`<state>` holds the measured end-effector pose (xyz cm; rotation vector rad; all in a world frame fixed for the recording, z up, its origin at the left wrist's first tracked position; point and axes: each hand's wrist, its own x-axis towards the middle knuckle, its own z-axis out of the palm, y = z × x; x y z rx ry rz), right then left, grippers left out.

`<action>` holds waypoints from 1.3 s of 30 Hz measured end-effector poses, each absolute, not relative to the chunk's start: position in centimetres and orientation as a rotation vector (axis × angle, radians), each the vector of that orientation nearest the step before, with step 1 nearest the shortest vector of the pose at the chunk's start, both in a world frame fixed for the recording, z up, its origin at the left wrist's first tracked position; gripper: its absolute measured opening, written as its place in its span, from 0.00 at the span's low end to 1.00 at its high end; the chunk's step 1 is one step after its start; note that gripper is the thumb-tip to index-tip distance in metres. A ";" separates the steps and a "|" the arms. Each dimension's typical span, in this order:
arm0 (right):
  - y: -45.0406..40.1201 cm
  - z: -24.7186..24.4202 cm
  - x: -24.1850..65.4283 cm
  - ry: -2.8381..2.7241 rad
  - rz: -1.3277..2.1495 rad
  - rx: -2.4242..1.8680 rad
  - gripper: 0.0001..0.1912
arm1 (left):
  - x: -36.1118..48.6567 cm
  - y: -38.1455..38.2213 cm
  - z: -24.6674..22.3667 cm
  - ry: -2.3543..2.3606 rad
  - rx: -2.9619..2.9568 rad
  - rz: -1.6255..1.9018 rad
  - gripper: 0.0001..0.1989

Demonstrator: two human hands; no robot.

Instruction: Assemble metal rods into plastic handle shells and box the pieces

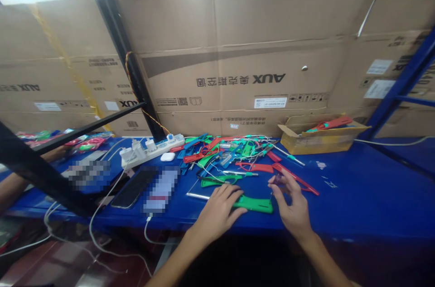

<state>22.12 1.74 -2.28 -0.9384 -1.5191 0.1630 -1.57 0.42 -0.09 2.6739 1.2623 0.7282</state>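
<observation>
My left hand (222,208) is closed over a green long-nosed lighter (256,204), pressing it flat on the blue table near the front edge. The lighter's metal tube (197,196) sticks out to the left from under the fingers. Pinched in my right hand (295,210) is a small screwdriver (279,179) with a dark purple handle. Its thin shaft points down at the right end of the green handle; whether the tip touches is too small to tell. Just behind lie another green lighter (217,181) and a red lighter handle (299,179).
A tangled heap of lighter parts (234,149) lies at the back. To its right stands an open carton (317,142) with red parts. Two phones, the nearer-left one dark (134,188), a white earbud case (167,156) and a power strip (152,149) are left. Another person's arm (13,189) shows far left.
</observation>
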 end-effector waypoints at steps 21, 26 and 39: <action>1.4 -2.1 22.3 -1.502 0.150 -0.907 0.23 | -1.7 0.4 -0.2 1.271 2.677 0.711 0.21; 1.4 -1.8 22.5 -1.551 0.175 -0.902 0.21 | -1.6 0.5 -0.2 1.261 2.677 0.721 0.21; 1.3 -2.2 22.1 -1.461 0.243 -0.864 0.23 | -1.7 0.5 -0.1 1.264 2.677 0.720 0.20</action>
